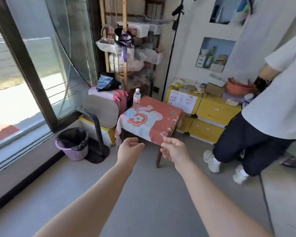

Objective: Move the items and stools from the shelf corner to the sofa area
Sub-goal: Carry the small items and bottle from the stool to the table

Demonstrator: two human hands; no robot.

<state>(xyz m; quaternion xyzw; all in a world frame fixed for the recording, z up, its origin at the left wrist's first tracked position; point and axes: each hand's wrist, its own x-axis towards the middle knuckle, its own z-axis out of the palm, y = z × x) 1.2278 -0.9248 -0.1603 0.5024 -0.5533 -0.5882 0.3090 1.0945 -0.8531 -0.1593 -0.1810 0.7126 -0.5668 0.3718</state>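
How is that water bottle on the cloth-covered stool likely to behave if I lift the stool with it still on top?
The water bottle is tall, narrow and upright near the stool's back corner, so it probably tips easily. It stands on loose cloth, which may slip. It looks like clear plastic, likely light; once down, it could roll.

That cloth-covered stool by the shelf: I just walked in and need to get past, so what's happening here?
The person wearing the camera reaches both empty hands, the left hand and the right hand, toward the cloth-covered stool by the wooden shelf. Neither hand grips it yet. A water bottle stands upright on its far corner. A second person stands at the yellow cabinets to the right.
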